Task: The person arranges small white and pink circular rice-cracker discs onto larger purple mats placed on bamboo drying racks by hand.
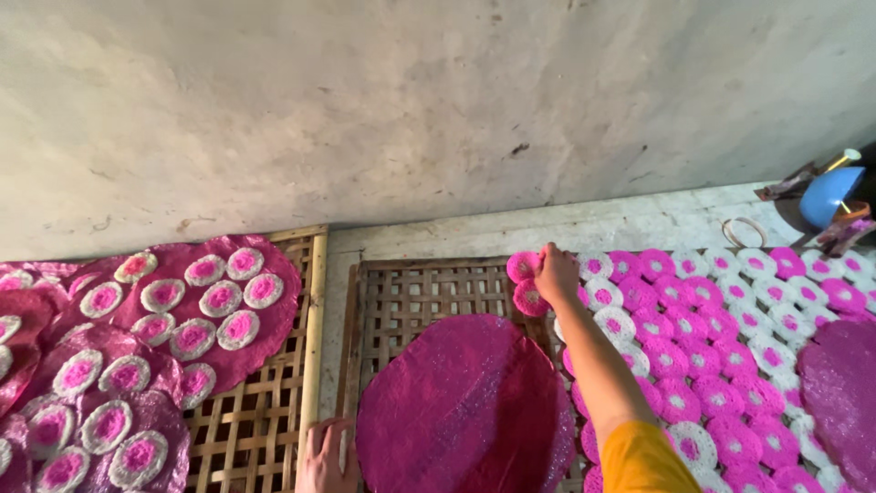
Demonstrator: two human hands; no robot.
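My right hand [556, 272] reaches far forward from an orange sleeve and pinches a small pink disc [523, 267] at the top left corner of a sheet of pink and white round discs [721, 338]. Another pink disc [531, 298] lies just below the hand. My left hand [326, 456] rests flat with fingers spread on the edge of the woven bamboo tray [411, 297] at the bottom. Between the hands, a large round magenta sheet [465, 406] lies on that tray.
A second bamboo tray [310, 274] at left carries magenta rounds topped with white-and-pink discs [205, 306]. A rough grey wall [411, 100] rises behind. At far right stand a blue bowl-like object [829, 194], a ring [745, 231] and another magenta sheet [844, 393].
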